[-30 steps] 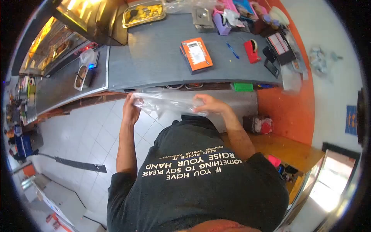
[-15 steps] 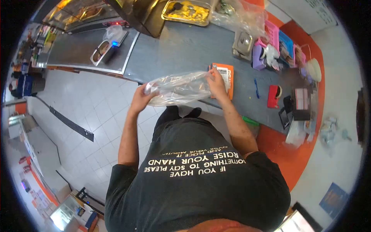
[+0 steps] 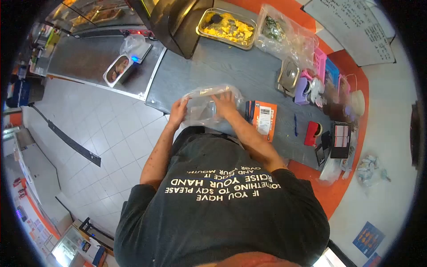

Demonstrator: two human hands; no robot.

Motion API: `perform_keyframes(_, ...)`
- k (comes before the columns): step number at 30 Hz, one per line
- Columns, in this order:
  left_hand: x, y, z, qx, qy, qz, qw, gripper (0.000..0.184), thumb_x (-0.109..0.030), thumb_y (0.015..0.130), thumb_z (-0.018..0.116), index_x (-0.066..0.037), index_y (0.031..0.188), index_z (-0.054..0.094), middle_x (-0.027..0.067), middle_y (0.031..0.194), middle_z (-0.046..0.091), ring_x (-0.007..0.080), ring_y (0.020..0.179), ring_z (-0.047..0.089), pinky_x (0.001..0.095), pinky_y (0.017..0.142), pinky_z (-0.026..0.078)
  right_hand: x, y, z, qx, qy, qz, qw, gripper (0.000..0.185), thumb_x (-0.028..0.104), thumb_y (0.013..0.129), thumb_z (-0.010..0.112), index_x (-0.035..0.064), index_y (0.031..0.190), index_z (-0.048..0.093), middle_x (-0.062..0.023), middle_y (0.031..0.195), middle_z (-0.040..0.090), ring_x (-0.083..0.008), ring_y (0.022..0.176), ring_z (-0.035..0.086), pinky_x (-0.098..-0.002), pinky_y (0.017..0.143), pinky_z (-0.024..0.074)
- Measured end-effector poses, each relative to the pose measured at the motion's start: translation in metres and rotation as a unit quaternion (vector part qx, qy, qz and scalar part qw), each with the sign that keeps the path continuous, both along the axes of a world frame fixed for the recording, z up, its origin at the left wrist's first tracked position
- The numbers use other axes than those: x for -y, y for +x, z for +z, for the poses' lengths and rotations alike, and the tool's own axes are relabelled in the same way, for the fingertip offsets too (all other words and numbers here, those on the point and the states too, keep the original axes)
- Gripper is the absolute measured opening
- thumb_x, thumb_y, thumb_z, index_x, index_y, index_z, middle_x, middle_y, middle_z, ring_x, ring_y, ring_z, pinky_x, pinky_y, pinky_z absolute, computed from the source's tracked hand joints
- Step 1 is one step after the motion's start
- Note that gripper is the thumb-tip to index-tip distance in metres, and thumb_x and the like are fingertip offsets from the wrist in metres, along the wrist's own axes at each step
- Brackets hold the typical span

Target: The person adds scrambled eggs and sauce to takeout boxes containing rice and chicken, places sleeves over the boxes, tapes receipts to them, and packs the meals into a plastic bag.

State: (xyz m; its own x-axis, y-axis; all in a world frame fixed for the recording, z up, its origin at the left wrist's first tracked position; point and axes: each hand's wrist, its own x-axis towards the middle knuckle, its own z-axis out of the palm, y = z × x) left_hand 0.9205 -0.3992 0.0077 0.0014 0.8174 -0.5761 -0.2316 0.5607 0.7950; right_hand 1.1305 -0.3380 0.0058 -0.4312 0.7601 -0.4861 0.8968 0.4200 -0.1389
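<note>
Ok so from my end of the head cam I've got both hands on a clear plastic bag (image 3: pixel 200 119), right over the front edge of the grey counter (image 3: pixel 200 66). My left hand (image 3: pixel 178 112) has the bag's left edge gripped, fingers curled in narrow, while my right hand (image 3: pixel 226 106) is wide, fingers fanned out across the right part of the plastic. Can't tell how hard that one is pressing tbh. Just right of the bag there's an orange box (image 3: pixel 268 118) with a white label on top, then a blue pen (image 3: pixel 296 125) and a red tape dispenser (image 3: pixel 312 134) further right. Up near the back of the counter sits a metal tray (image 3: pixel 227 30) with yellow food in it, and a bagful of something leafy (image 3: pixel 275 30) right beside that. There's also a lidded metal container (image 3: pixel 289 76) next to a purple holder (image 3: pixel 302 92). Way off left, well apart from my hands, is a small metal pan (image 3: pixel 116 72) with food inside, too blurry to name.
</note>
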Motion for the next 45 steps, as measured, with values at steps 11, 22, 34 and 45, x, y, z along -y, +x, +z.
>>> perform_keyframes(11, -0.072, 0.037, -0.027, -0.544, 0.163, -0.597, 0.566, 0.037, -0.024, 0.069, 0.069, -0.012, 0.103, 0.065, 0.0123, 0.126, 0.050, 0.0295, 0.123, 0.040, 0.0449, 0.101, 0.030, -0.035, 0.013, -0.007, 0.064, -0.041, 0.048, 0.996, 0.111, 0.032, 0.054, 0.085, 0.0298, 0.145, 0.022, -0.0125, 0.147, 0.027, -0.0357, 0.135, 0.024, -0.0474, 0.110, 0.0186)
perform_keyframes(22, -0.094, 0.050, -0.009, -0.694, 0.125, -0.639, 0.309, 0.057, -0.043, 0.075, 0.061, -0.013, 0.123, 0.056, 0.0103, 0.135, 0.045, 0.0291, 0.131, 0.032, 0.0552, 0.108, 0.006, -0.013, 0.033, -0.005, -0.309, 0.018, -0.010, 0.951, 0.056, 0.016, 0.070, 0.074, 0.0141, 0.122, 0.052, -0.0122, 0.128, 0.049, -0.0291, 0.119, 0.048, -0.0387, 0.093, 0.0427)
perform_keyframes(34, -0.024, 0.194, -0.029, -0.138, 0.184, -0.477, 0.849, 0.055, -0.046, 0.091, 0.051, 0.003, 0.116, 0.048, 0.0204, 0.118, 0.054, 0.0312, 0.110, 0.054, 0.0423, 0.094, 0.043, 0.065, 0.228, -0.003, -0.382, -0.078, -0.490, 0.780, 0.059, 0.041, 0.091, 0.054, -0.0027, 0.129, 0.045, -0.0172, 0.124, 0.055, -0.0251, 0.116, 0.050, -0.0350, 0.098, 0.0369)
perform_keyframes(45, -0.017, 0.259, -0.011, 0.163, -0.022, -0.165, 0.972, 0.065, -0.031, 0.089, 0.058, 0.004, 0.132, 0.022, 0.0184, 0.119, 0.052, 0.0240, 0.108, 0.055, 0.0352, 0.091, 0.047, 0.063, 0.227, -0.011, -0.578, -0.341, -0.574, 0.470, 0.053, 0.042, 0.087, 0.057, 0.0030, 0.123, 0.050, -0.0072, 0.110, 0.060, -0.0175, 0.094, 0.062, -0.0334, 0.078, 0.0522)
